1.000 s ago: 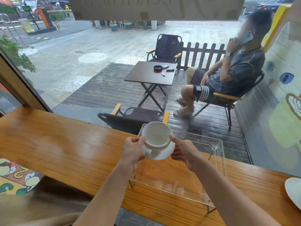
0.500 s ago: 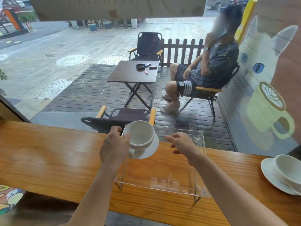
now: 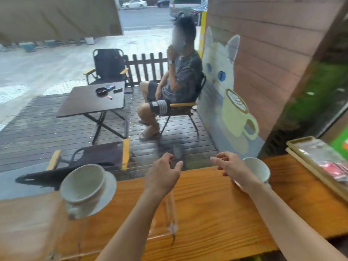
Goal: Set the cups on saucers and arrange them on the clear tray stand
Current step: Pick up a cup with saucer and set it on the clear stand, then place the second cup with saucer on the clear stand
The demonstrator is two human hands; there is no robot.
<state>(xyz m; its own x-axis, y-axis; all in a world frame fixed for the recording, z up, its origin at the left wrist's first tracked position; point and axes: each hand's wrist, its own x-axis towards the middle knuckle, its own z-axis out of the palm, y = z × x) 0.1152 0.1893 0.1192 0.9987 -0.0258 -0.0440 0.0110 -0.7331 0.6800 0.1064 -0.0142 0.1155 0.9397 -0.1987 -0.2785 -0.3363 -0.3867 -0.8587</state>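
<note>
Seen from the head camera, looking down over a wooden counter [image 3: 216, 200] set against a window. At the left, a white cup [image 3: 82, 183] seated on a white saucer [image 3: 108, 193], the pair resting on the top of the clear tray stand [image 3: 169, 219], handle turned toward the viewer; stand hard to trace, only its right edge and leg plainly visible. Left hand [image 3: 162, 176] raised over the stand's right part, fingers spread and loosely curled, empty, clear of the cup and to its right. Right hand [image 3: 233, 170] stretched out farther right, fingers apart and bent, holding nothing, just in front of a second cup [image 3: 258, 169] standing on the counter; a sliver of a second saucer [image 3: 237, 184] peeking out below the wrist; touching or not, cannot tell. At the far right edge, stacked flat trays [image 3: 318, 161] lying on the counter. Beyond the glass, a wet deck with a folding table [image 3: 90, 100], dark chairs [image 3: 107, 66] and a seated person [image 3: 175, 85], beside a wall mural of a cat [image 3: 224, 72] with a coffee cup.
</note>
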